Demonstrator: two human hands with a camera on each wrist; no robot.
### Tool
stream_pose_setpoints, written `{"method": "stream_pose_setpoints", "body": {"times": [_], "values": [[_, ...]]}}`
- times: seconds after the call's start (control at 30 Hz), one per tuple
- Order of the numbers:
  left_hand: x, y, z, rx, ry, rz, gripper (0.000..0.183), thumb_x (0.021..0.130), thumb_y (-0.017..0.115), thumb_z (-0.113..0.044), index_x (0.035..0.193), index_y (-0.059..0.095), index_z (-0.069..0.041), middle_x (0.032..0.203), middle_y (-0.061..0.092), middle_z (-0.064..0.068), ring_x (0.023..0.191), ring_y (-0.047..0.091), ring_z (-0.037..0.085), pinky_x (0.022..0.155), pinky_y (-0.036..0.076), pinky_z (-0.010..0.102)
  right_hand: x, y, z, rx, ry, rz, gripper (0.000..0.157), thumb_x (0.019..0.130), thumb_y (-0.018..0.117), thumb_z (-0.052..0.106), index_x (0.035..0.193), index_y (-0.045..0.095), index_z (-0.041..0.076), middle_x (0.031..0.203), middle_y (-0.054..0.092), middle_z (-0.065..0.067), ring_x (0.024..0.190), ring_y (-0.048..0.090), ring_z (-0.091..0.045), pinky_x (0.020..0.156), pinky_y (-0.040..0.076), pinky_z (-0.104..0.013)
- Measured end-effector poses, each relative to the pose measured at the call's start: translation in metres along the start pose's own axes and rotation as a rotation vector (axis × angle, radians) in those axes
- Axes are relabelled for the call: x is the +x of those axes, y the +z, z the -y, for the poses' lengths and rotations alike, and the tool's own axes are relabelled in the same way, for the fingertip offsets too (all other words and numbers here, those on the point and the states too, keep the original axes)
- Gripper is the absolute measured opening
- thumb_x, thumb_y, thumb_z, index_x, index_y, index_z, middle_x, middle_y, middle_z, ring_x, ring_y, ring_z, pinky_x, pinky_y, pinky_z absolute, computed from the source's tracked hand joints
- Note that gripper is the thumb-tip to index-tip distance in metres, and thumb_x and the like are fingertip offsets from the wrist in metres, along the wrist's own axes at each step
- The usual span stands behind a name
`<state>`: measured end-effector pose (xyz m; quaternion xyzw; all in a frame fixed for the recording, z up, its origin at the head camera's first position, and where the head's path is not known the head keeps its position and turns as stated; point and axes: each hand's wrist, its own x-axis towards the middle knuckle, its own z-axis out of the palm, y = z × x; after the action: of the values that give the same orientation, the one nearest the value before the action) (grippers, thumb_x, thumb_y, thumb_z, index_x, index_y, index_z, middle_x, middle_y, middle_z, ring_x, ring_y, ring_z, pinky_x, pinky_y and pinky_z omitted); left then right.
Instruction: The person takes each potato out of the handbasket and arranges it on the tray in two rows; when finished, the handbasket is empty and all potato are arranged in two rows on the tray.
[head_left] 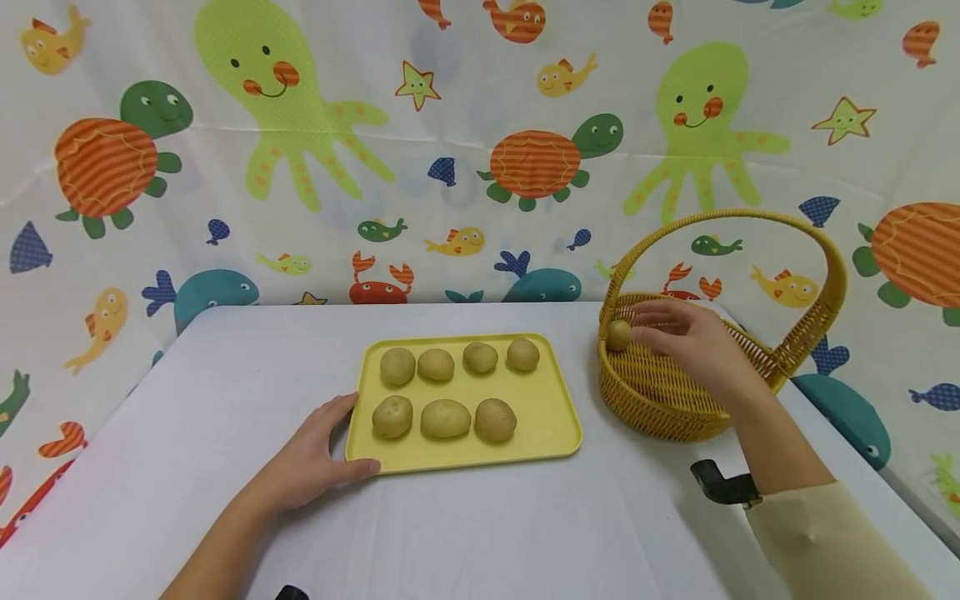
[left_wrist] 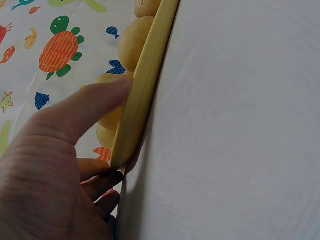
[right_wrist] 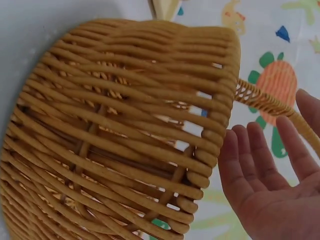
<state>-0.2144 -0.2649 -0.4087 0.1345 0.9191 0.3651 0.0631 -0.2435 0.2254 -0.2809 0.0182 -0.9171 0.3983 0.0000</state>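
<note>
The left hand [head_left: 318, 458] holds the near left corner of a yellow tray [head_left: 540, 425], its thumb on the front rim and its fingers at the left side. Two rows of potatoes [head_left: 446, 418] lie on the tray. Over the wicker basket [head_left: 660, 425], the right hand [head_left: 690, 342] has its fingers extended. One potato [head_left: 618, 335] is inside the basket's left wall, just off the fingertips in the head view. The right wrist view shows the hand [right_wrist: 270, 185] with nothing in its palm, beside the woven basket wall [right_wrist: 110, 130]; that potato cannot be made out there.
A tall arched handle [head_left: 738, 214] rises over the basket. White cloth covers the table [head_left: 480, 525], and a patterned sea-animal curtain [head_left: 450, 117] hangs behind it. The basket stands to the right of the tray, near the table's right edge.
</note>
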Motion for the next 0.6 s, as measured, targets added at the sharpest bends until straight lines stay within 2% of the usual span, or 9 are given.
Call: {"method": "stream_pose_setpoints", "body": {"times": [0.23,0.47,0.6], "values": [[-0.001,0.000,-0.001,-0.009,-0.005,0.006,0.106,0.079,0.086,-0.047,0.160,0.032,-0.004,0.164,0.031,0.026,0.153,0.023,0.050,0.119,0.025,0.073,0.008,-0.006,-0.004,-0.004,0.021,0.008,0.063,0.100,0.065,0.048,0.151,0.050,0.013,0.150,0.055,-0.013,0.127,0.058,-0.031,0.095,0.055,-0.031],[-0.001,-0.001,-0.002,-0.012,0.004,0.002,0.106,0.080,0.086,-0.046,0.160,0.032,-0.003,0.164,0.033,0.025,0.152,0.024,0.050,0.119,0.025,0.072,0.020,-0.010,-0.003,-0.010,0.071,0.020,0.064,0.100,0.064,0.052,0.153,0.048,0.019,0.150,0.054,-0.014,0.118,0.060,-0.034,0.097,0.050,-0.041],[-0.001,-0.001,-0.003,-0.016,0.014,-0.003,0.105,0.080,0.086,-0.046,0.159,0.033,-0.003,0.164,0.034,0.023,0.152,0.025,0.049,0.119,0.025,0.072,0.028,-0.015,-0.002,-0.023,0.080,0.020,0.064,0.101,0.063,0.050,0.153,0.048,0.017,0.149,0.055,-0.015,0.117,0.060,-0.035,0.092,0.053,-0.034]]}}
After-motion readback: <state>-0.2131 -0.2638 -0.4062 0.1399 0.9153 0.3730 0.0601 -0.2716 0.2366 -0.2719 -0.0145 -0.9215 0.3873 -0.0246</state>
